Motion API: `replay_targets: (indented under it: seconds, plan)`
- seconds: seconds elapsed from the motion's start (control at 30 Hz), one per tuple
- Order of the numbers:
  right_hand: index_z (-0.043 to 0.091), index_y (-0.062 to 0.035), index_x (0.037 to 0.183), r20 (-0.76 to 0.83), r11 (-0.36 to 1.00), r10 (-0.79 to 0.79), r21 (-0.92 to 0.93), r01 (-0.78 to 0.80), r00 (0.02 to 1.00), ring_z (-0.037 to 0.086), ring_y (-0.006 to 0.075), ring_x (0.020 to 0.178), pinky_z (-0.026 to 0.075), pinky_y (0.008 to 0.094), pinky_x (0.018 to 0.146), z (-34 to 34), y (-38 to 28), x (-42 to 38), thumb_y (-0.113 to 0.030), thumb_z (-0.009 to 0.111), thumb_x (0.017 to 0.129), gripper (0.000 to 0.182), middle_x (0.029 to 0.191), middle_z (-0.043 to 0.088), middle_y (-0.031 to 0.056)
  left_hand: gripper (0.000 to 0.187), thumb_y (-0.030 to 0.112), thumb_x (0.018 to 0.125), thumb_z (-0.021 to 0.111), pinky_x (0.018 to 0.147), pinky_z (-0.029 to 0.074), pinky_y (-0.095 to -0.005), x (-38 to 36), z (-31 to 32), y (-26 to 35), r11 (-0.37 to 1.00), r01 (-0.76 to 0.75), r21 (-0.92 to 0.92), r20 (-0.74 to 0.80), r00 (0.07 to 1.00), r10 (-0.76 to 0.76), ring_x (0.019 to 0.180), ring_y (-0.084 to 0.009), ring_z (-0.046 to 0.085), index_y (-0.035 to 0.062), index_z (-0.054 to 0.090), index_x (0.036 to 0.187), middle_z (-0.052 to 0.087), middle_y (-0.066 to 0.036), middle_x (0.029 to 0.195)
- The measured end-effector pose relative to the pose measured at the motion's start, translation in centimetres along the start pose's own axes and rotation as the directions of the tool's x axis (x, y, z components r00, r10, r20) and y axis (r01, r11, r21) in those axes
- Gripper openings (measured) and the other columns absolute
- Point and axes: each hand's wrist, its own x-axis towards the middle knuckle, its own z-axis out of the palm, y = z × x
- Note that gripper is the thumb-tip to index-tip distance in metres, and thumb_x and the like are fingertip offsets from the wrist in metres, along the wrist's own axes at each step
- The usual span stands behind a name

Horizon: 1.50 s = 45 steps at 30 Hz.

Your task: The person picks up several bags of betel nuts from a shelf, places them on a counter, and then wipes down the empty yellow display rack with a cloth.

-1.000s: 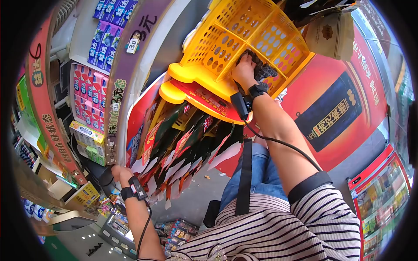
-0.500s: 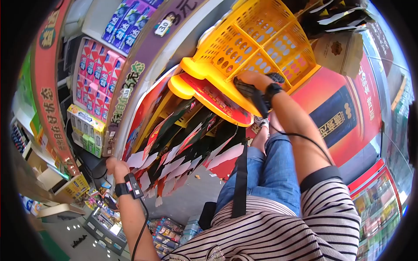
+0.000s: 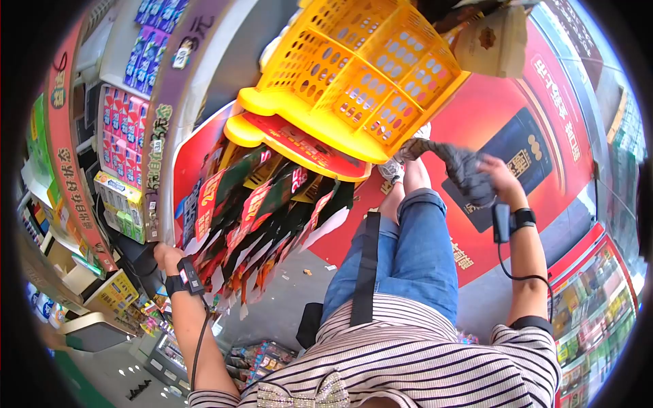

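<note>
My right hand (image 3: pixel 500 175) grips a crumpled grey cloth (image 3: pixel 459 166) in the air, to the right of and below a yellow perforated plastic basket (image 3: pixel 354 64). The cloth hangs apart from the basket. My left hand (image 3: pixel 165 258) is closed on the edge of a display rack hung with several red and green snack packets (image 3: pixel 262 211); what the fingers hold is partly hidden. Both wrists carry black straps with small devices and cables.
A purple-edged shelf (image 3: pixel 166 129) with boxed goods stands at the left. A large red poster wall (image 3: pixel 517 136) fills the right. A paper bag (image 3: pixel 486 41) hangs at top right. More shelves of goods (image 3: pixel 592 319) stand at the lower right, and a counter display (image 3: pixel 109 306) at lower left.
My right hand has drawn out of the yellow basket and swung right and down, bringing the grey cloth with it. My left hand has stayed at the rack.
</note>
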Motion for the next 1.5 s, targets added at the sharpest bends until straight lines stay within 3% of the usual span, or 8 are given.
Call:
replay_targets:
  seconds: [0.03, 0.1, 0.17, 0.23, 0.33, 1.1, 1.33, 1.5]
  plan:
    - [0.052, 0.0025, 0.102, -0.245, 0.661, -0.001, -0.728, -0.183, 0.97, 0.056, 0.0165, 0.083, 0.043, 0.0284, 0.075, -1.3, 1.4, 0.7, -0.017, 0.057, 0.076, 0.033, 0.089, 0.059, 0.0081, 0.019, 0.008, 0.063, 0.063, 0.067, 0.049, -0.0346, 0.0, 0.1, -0.1, 0.999, -0.035, -0.021, -0.034, 0.999, 0.034, 0.08, -0.0255, 0.06, 0.003, 0.059, 0.081, 0.06, -0.013, 0.087]
    - [0.053, 0.0036, 0.101, -0.007, 0.987, -0.073, -0.147, 0.072, 0.997, 0.055, 0.0145, 0.086, 0.044, 0.0272, 0.071, -0.9, 2.6, -1.5, -0.015, 0.056, 0.077, 0.03, 0.089, 0.06, 0.0082, 0.017, 0.008, 0.062, 0.064, 0.066, 0.049, -0.0363, 1.2, 1.4, -1.1, 0.994, -0.099, -0.046, -0.104, 0.99, 0.094, 0.082, -0.0283, 0.059, 0.0008, 0.06, 0.076, 0.06, -0.015, 0.088]
    - [0.054, 0.0047, 0.097, 0.022, 0.947, -0.051, 0.318, 0.041, 0.998, 0.054, 0.0123, 0.081, 0.043, 0.0255, 0.069, 0.3, 2.3, -3.5, -0.018, 0.057, 0.077, 0.031, 0.086, 0.059, 0.0071, 0.023, 0.012, 0.058, 0.069, 0.064, 0.046, -0.0373, 3.5, 3.1, -3.5, 0.967, -0.257, 0.006, -0.096, 0.962, 0.256, 0.073, -0.0276, 0.06, 0.0019, 0.058, 0.076, 0.06, -0.016, 0.075]
    - [0.053, 0.0009, 0.095, -0.19, 0.952, -0.075, -0.307, 0.014, 0.979, 0.053, 0.0097, 0.064, 0.043, 0.0226, 0.058, -0.2, 5.1, -1.9, -0.019, 0.053, 0.081, 0.024, 0.077, 0.057, 0.0028, 0.025, 0.013, 0.054, 0.072, 0.062, 0.046, -0.0375, 6.6, 5.1, -4.1, 0.953, -0.301, 0.038, -0.125, 0.944, 0.304, 0.071, -0.0288, 0.059, 0.0022, 0.058, 0.072, 0.059, -0.016, 0.07]
    - [0.053, 0.0006, 0.092, -0.113, 0.976, -0.063, 0.2, 0.085, 0.992, 0.051, 0.0071, 0.058, 0.041, 0.0209, 0.052, 2.4, 2.9, -3.6, -0.02, 0.051, 0.082, 0.023, 0.074, 0.056, 0.0018, 0.026, 0.013, 0.05, 0.071, 0.058, 0.046, -0.0378, 4.0, 3.0, -2.1, 0.946, -0.324, 0.029, -0.168, 0.931, 0.324, 0.069, -0.0311, 0.059, -0.002, 0.057, 0.064, 0.058, -0.019, 0.071]
    - [0.045, 0.0015, 0.105, 0.227, 0.601, 0.036, 0.773, -0.202, 0.973, 0.056, 0.0225, 0.085, 0.046, 0.0345, 0.077, 15.8, -6.4, 3.7, -0.013, 0.043, 0.085, 0.025, 0.095, 0.056, 0.0118, 0.016, 0.014, 0.06, 0.057, 0.057, 0.043, -0.039, 4.8, 5.5, -4.0, 0.955, -0.231, -0.186, -0.251, 0.951, 0.182, 0.07, -0.0347, 0.056, 0.0005, 0.051, 0.063, 0.055, -0.02, 0.067]
    - [0.039, -0.0035, 0.115, -0.307, 0.854, -0.182, 0.421, 0.305, 0.934, 0.05, 0.0272, 0.098, 0.042, 0.035, 0.076, 18.6, -3.0, 16.8, -0.016, 0.044, 0.084, 0.034, 0.106, 0.051, 0.0157, 0.02, 0.01, 0.065, 0.056, 0.067, 0.046, -0.0362, -0.7, 0.9, -1.7, 0.953, -0.259, -0.157, -0.194, 0.954, 0.227, 0.079, -0.0338, 0.056, -0.0013, 0.055, 0.081, 0.057, -0.022, 0.079]
    - [0.028, -0.0006, 0.12, -0.323, 0.902, -0.272, -0.413, 0.124, 0.906, 0.036, 0.0421, 0.107, 0.033, 0.0417, 0.087, 18.5, -0.9, 21.7, -0.024, 0.05, 0.076, 0.054, 0.117, 0.037, 0.0271, 0.022, 0.007, 0.063, 0.062, 0.067, 0.046, -0.039, 2.3, 2.0, -1.8, 0.975, -0.044, -0.218, -0.015, 0.999, 0.041, 0.081, -0.0363, 0.056, -0.0042, 0.055, 0.081, 0.058, -0.023, 0.082]
